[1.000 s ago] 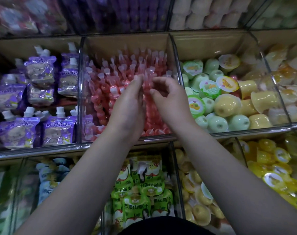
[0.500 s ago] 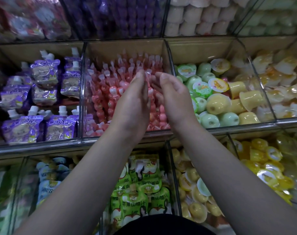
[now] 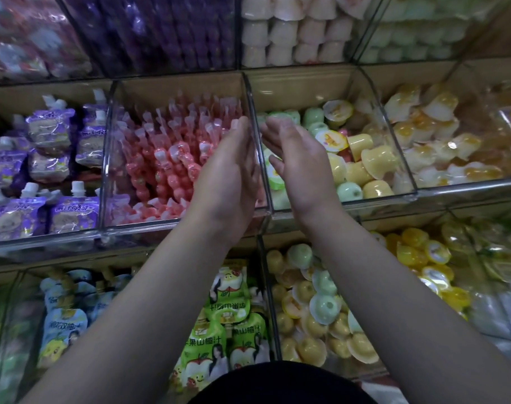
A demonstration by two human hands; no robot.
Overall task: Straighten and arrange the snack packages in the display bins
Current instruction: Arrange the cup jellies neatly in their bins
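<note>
We note the left hand (image 3: 228,176) flat-fingered and empty over the pink jelly sticks (image 3: 166,158) in their middle bin (image 3: 178,88), the right hand (image 3: 302,167) likewise over the neighbouring jelly cups (image 3: 373,161) — we advise pressing rows square with flat palms.

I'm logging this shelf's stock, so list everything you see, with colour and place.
Pink jelly sticks: many, pink, middle row, centre bin.
Purple spout pouches: many, purple, middle row, left bin.
Mixed jelly cups: many, green and yellow, middle row, right of the divider.
Orange jelly cups: many, orange and white, middle row, far right.
Purple sticks: many, purple, top row.
Pale cups: many, pinkish white, top row.
Green apple pouches: several, green, bottom centre.
Blue pouches: several, blue and yellow, bottom left.
Lower jelly cups: many, yellow and green, bottom right.
Clear divider: one, transparent, between the hands.
Left hand: one, open, over the pink jelly sticks.
Right hand: one, open, over the mixed jelly cups.
</note>
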